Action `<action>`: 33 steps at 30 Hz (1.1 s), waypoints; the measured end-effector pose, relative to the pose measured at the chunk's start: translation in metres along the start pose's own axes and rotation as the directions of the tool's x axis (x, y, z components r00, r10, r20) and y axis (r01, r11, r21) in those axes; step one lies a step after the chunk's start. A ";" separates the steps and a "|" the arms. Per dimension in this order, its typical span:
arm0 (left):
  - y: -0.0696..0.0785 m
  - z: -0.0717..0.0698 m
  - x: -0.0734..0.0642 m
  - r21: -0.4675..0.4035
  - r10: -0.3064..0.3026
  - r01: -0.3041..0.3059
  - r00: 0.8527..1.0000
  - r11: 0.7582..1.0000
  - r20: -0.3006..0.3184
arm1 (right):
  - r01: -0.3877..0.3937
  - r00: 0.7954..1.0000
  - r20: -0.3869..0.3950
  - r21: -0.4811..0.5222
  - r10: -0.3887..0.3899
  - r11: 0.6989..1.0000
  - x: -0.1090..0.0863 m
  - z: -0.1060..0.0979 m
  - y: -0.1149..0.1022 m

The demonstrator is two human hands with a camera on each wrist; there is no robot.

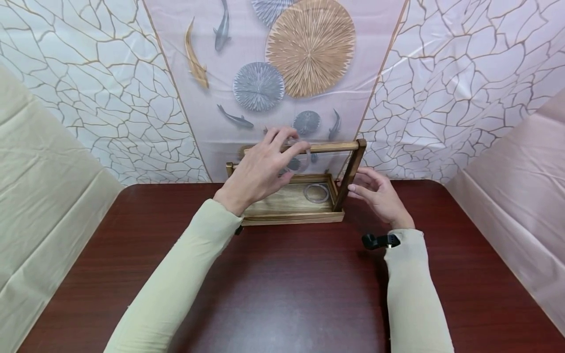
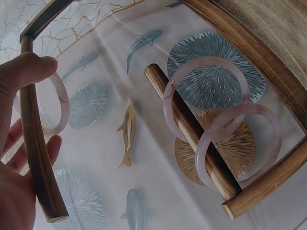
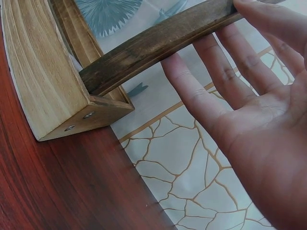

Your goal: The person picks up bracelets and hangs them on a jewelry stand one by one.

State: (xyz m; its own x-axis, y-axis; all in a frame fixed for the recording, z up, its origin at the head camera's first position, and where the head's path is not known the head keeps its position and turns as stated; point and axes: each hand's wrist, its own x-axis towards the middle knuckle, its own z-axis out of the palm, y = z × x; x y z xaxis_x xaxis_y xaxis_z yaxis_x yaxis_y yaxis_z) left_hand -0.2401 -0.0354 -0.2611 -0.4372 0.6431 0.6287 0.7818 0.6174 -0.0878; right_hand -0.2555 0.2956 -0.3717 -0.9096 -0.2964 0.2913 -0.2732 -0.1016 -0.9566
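A wooden bangle stand [image 1: 351, 172] with a tray base stands at the back of the table. My left hand [image 1: 264, 164] is at its upper bar [image 1: 333, 147], pinching a translucent pale pink bangle [image 2: 65, 108] that overlaps the bar. Thumb and fingertips lie on opposite sides of the bar in the left wrist view. On the lower bar [image 2: 184, 120] hang two more bangles, one [image 2: 206, 61] partly behind the other [image 2: 277, 136]. Another bangle [image 1: 316, 201] lies flat in the tray. My right hand [image 1: 375, 193] holds the stand's right post [image 3: 158, 40] between thumb and fingers.
The stand rests on a dark red wooden table [image 1: 287, 294], close to its back edge. Behind hangs a patterned backdrop [image 1: 212, 132] with fish and round motifs. Beige cloth panels [image 1: 48, 171] close in both sides.
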 end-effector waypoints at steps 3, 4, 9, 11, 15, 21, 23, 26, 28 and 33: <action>0.002 0.001 0.002 -0.006 0.006 -0.006 1.000 1.000 0.002 | -0.002 1.000 -0.006 -0.001 0.002 1.000 0.000 0.000 0.000; 0.002 0.001 0.003 -0.007 0.010 -0.010 1.000 1.000 0.000 | -0.001 1.000 -0.008 0.001 0.001 1.000 -0.001 0.000 0.000; 0.005 0.002 0.007 -0.012 0.017 -0.017 1.000 1.000 -0.006 | 0.001 1.000 -0.011 0.005 -0.001 1.000 -0.001 0.000 0.000; 0.006 0.002 0.008 -0.014 0.019 -0.019 1.000 1.000 -0.006 | 0.000 1.000 -0.011 -0.003 0.000 1.000 -0.001 0.001 0.000; 0.007 0.002 0.008 -0.016 0.021 -0.021 1.000 1.000 -0.007 | -0.003 1.000 -0.012 -0.002 0.003 1.000 -0.001 0.001 -0.001; 0.006 0.004 0.010 -0.016 0.023 -0.023 1.000 1.000 -0.019 | -0.003 1.000 -0.020 0.001 0.003 1.000 -0.001 0.001 -0.001; 0.006 0.004 0.011 -0.015 0.026 -0.026 0.999 1.000 -0.019 | -0.004 1.000 -0.021 0.001 0.004 1.000 -0.002 0.001 -0.001; 0.006 0.004 0.010 -0.010 0.028 -0.028 1.000 1.000 -0.012 | -0.007 1.000 -0.018 -0.005 0.007 1.000 -0.002 0.001 -0.001; 0.005 0.004 0.010 -0.005 0.027 -0.027 1.000 1.000 -0.008 | -0.010 1.000 -0.018 -0.016 0.010 1.000 -0.002 0.001 -0.001; 0.006 0.005 0.011 -0.008 0.027 -0.027 1.000 1.000 -0.008 | -0.013 1.000 -0.021 -0.025 0.012 1.000 -0.002 0.002 -0.001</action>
State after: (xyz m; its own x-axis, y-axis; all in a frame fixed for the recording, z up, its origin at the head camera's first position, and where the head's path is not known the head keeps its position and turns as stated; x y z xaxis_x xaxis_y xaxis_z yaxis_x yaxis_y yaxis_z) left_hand -0.2428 -0.0226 -0.2584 -0.4123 0.6556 0.6325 0.7967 0.5963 -0.0987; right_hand -0.2530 0.2942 -0.3709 -0.9194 -0.2773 0.2791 -0.2692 -0.0741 -0.9602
